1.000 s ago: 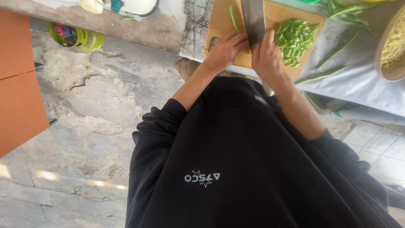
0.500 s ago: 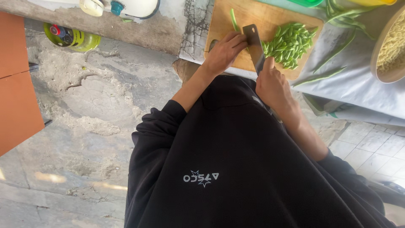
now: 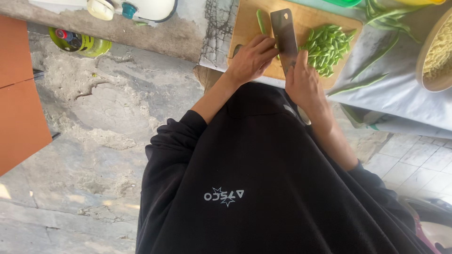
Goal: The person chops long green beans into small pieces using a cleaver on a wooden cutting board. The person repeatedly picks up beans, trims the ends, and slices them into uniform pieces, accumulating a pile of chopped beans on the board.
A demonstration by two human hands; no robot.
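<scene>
My left hand (image 3: 252,59) rests fingers-down on the near edge of a wooden cutting board (image 3: 310,16), pressing on a green bean (image 3: 260,21) that sticks out past the fingers. My right hand (image 3: 303,82) grips the handle of a dark cleaver (image 3: 284,30). Its blade lies on the board right beside my left fingertips. A pile of chopped green bean pieces (image 3: 327,44) lies on the board to the right of the blade. My black sweatshirt fills the lower part of the view.
Whole long beans (image 3: 376,56) lie on a pale cloth (image 3: 400,94) right of the board. A round bowl of pale shreds (image 3: 435,51) sits at the right edge. A green container (image 3: 80,42) stands on the rough concrete floor; an orange panel (image 3: 19,108) is at left.
My right hand drew the cleaver back toward me, then pushed it forward onto the board again. My left hand stayed on the bean.
</scene>
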